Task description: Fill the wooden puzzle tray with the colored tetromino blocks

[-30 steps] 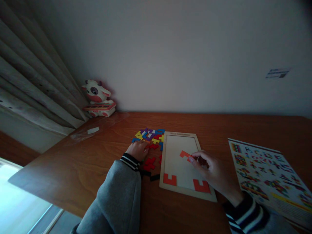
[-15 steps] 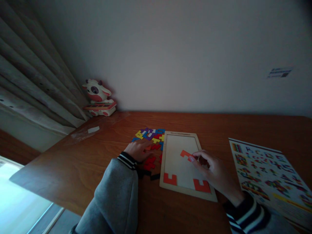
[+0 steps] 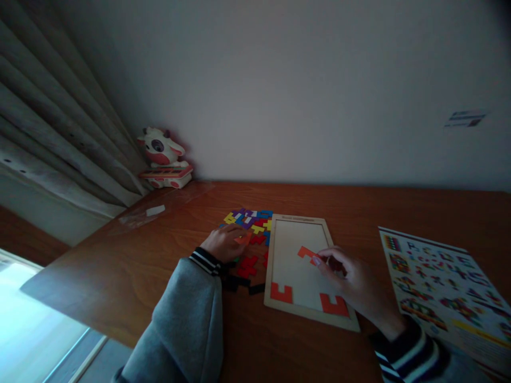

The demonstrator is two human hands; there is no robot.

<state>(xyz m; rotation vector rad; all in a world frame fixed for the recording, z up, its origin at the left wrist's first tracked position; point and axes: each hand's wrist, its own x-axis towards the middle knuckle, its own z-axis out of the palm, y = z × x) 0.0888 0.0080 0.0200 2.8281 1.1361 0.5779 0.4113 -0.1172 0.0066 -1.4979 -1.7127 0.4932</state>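
My left hand (image 3: 224, 242) is closed on an orange piece (image 3: 243, 239) beside the pile of coloured pieces (image 3: 249, 217). Over the wooden tray (image 3: 269, 266), my right hand (image 3: 343, 271) pinches a red-orange piece (image 3: 307, 252) between thumb and fingers. One red U-shaped piece (image 3: 281, 293) lies in the tray's near left corner, and another red piece (image 3: 334, 305) is near its right corner. Red pieces (image 3: 247, 267) and black pieces (image 3: 235, 282) lie left of the tray, close to my left wrist.
A printed sheet of coloured figures (image 3: 443, 287) lies to the right on the wooden table (image 3: 179, 229). A cow toy with a keyboard (image 3: 166, 159) stands at the back left, by the curtain (image 3: 59, 122). Clear plastic with a white label (image 3: 155, 210) lies before it.
My left hand has drawn its fingers in, and an orange piece now shows at their tips. The right hand keeps its piece over the tray. The whole view has shifted slightly.
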